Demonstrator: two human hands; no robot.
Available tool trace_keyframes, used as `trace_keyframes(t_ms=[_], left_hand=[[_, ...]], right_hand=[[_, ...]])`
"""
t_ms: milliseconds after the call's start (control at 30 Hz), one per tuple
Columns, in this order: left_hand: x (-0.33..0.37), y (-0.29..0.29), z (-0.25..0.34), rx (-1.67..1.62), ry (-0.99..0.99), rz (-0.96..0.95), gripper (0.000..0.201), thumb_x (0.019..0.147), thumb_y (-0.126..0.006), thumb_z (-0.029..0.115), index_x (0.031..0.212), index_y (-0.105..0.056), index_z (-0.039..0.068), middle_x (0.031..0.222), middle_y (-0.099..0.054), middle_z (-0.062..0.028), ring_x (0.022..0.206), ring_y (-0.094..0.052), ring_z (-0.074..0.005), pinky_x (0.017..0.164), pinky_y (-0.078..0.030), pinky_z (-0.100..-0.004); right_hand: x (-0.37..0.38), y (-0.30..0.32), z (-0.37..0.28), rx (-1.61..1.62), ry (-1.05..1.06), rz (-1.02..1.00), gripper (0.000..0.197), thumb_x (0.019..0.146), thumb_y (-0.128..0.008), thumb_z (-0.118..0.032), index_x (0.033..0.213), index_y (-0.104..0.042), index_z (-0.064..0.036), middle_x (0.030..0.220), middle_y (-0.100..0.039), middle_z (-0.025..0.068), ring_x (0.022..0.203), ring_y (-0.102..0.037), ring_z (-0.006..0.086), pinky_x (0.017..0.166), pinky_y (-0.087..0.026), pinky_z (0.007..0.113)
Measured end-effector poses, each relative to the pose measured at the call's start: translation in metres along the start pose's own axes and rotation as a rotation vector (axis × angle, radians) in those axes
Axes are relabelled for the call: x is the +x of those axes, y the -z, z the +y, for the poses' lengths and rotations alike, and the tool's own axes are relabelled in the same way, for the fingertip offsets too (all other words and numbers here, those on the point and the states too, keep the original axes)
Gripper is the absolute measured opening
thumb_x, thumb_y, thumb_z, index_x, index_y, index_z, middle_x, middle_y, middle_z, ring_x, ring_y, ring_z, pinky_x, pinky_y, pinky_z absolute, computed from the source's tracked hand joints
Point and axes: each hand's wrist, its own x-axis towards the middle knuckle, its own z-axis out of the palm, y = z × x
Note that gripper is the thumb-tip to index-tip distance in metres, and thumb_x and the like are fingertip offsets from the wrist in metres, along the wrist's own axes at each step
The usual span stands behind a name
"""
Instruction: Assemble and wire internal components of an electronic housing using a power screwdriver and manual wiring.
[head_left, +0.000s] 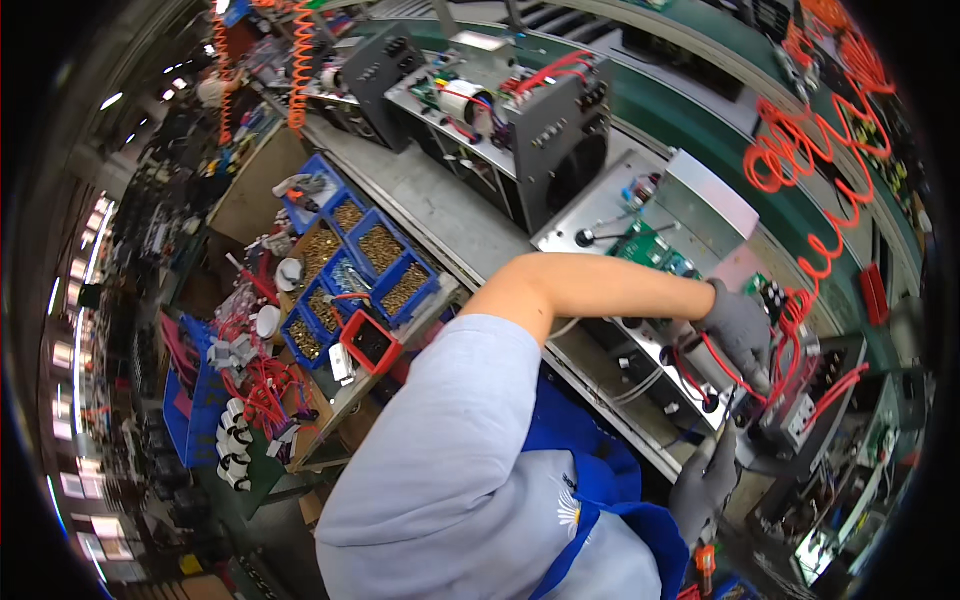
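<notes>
On the metal bench [450,228], an open machine [645,345] shows its silver base, green board [640,246] and red wires [787,360]; gloved left hand [738,325] bends beside them, right hand [703,488] near, both grips unclear.

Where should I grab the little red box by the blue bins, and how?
Probably best by the lower-right wall of the red box, coming from the picture's lower right, thumb outside, fingers over the rim. Its top is open, and the blue bins stand along its upper side.
</notes>
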Motion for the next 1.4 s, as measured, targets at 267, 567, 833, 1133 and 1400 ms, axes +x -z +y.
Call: trace_keyframes(t_ms=[267,567,833,1133,1400], left_hand=[[-0.033,0.008,-0.004,0.07,-0.065,0.583,0.028,0.085,-0.066,0.036,0.098,-0.069,0.011,0.091,-0.067,-0.0101,0.088,-0.063,-0.0296,0.077,-0.048,-0.0407],[-0.125,-0.04,0.099,0.039,-0.097,0.262,0.039,0.082,-0.067,0.044,0.103,-0.066,0.011,0.092,-0.066,-0.0065,0.074,-0.064,-0.0265,0.062,-0.051,-0.037],[-0.16,-0.055,0.108,-1.065,0.586,0.643,0.029,0.093,-0.06,0.025,0.109,-0.061,0.0,0.083,-0.067,-0.0065,0.055,-0.054,-0.0039,0.046,-0.041,-0.0187],[-0.167,-0.069,0.118,-1.023,0.676,1.031,0.024,0.096,-0.057,0.021,0.106,-0.059,-0.001,0.085,-0.069,-0.0087,0.057,-0.056,-0.0042,0.045,-0.042,-0.0167],[-0.16,-0.024,0.092,-0.934,0.576,0.94,0.033,0.096,-0.055,0.018,0.121,-0.055,-0.003,0.092,-0.068,-0.0097,0.064,-0.06,-0.0062,0.05,-0.045,-0.0172]], right_hand=[[0.011,0.029,-0.012,-0.248,0.027,-0.198,0.043,0.092,-0.052,-0.011,0.134,-0.051,-0.0016,0.058,-0.044,0.0203,0.049,-0.046,0.03,0.051,-0.035,0.042],[0.027,0.053,-0.029,0.243,0.122,-0.532,0.028,0.087,-0.059,-0.013,0.112,-0.064,-0.0003,0.085,-0.066,0.0145,0.068,-0.062,0.0268,0.067,-0.049,0.033],[0.04,-0.001,-0.033,0.794,-0.17,-0.403,0.033,0.098,-0.047,-0.024,0.122,-0.058,-0.0034,0.079,-0.056,-0.0008,0.068,-0.052,0.0055,0.059,-0.043,0.021],[0.016,-0.044,-0.029,0.978,-0.118,-0.821,0.033,0.097,-0.051,-0.025,0.115,-0.06,0.0013,0.086,-0.06,0.0028,0.076,-0.057,0.0084,0.065,-0.048,0.024],[0.015,-0.045,-0.03,1.187,-0.369,-0.865,0.033,0.095,-0.057,-0.023,0.118,-0.059,0.0001,0.082,-0.06,0.0022,0.067,-0.055,0.0065,0.059,-0.046,0.022]])
